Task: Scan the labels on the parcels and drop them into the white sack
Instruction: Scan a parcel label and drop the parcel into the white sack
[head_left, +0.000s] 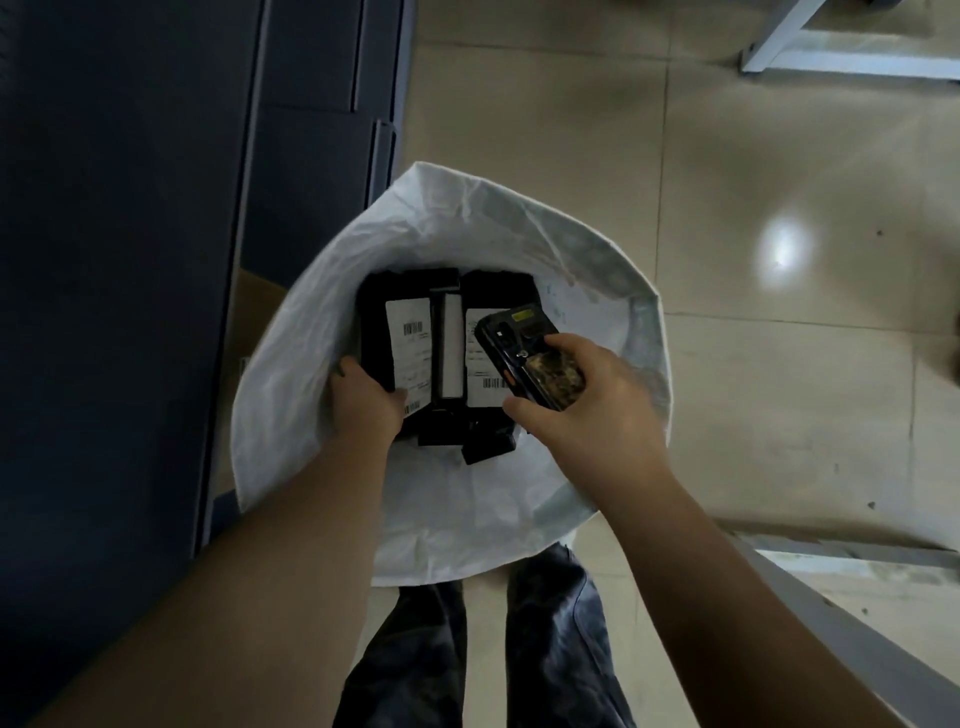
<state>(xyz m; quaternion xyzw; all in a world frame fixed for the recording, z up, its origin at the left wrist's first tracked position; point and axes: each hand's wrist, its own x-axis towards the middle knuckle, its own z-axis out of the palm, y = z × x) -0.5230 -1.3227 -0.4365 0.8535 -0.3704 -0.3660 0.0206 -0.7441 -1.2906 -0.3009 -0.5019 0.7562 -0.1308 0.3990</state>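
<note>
Head view, the only one we have. Centre of frame: open white woven plastic sack (597, 270) standing on the tiled floor, mouth spread wide. Inside and over it we see black plastic-wrapped parcels with white barcode labels, packed side by side.

Our left hand (363, 402) is curled round the near edge of the left black parcel with the white label (405, 353), thumb on the label's lower corner. We can't tell whether that parcel is resting on the others or hanging clear. Our right hand (587, 402) grasps a black handheld scanner with a worn mottled back (530, 358), head end pointing at the upper frame, hovering over the right black parcel's label (480, 358).

Handling, our judgement: parcels look like light flat mailers, film wrap soft and a bit slippery, contents semi-stiff. Best hold is an edge pinch as now, keeping fingers off the barcode. Low fragility risk for a short drop. Sack walls are floppy, so the mouth could fold in.

Left of frame: dark blue cabinet-like panels (130, 260) and a brown cardboard corner (249, 322). Bottom: dark trousers (561, 649). Right: grey metal frame rails (857, 649).
</note>
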